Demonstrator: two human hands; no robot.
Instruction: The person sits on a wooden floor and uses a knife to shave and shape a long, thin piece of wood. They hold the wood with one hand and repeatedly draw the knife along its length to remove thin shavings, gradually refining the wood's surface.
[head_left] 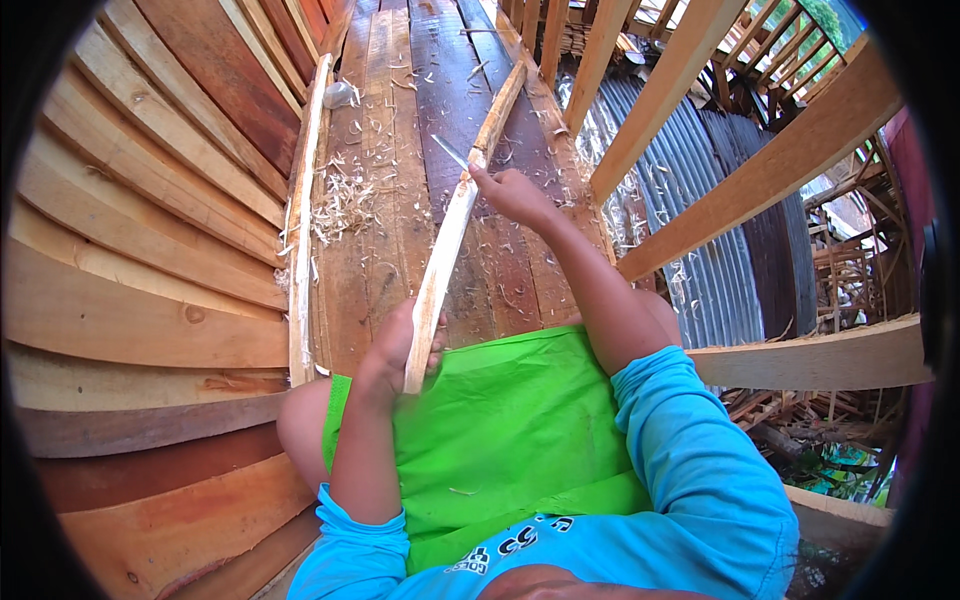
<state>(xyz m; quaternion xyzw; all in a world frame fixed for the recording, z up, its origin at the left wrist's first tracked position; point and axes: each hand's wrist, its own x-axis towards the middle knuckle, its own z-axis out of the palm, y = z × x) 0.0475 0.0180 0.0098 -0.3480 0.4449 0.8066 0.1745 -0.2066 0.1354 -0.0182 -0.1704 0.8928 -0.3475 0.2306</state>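
Observation:
A long wooden stick (446, 245) slants away from my lap, its near part shaved pale and its far part still darker and rough. My left hand (393, 345) is closed around the near end, just above the green cloth (510, 425) over my lap. Midway along the stick, my right hand (515, 195) is closed on a knife. The knife's blade (450, 151) points to the far left, across the stick; its handle is mostly hidden in my fingers.
Curled wood shavings (345, 205) lie scattered on the plank floor (385, 285). Another pale stick (302, 225) lies along the left board wall (150, 310). A clear crumpled item (340, 95) sits farther off. Wooden rails (770, 195) line the right, with corrugated metal sheets (690, 190) beyond.

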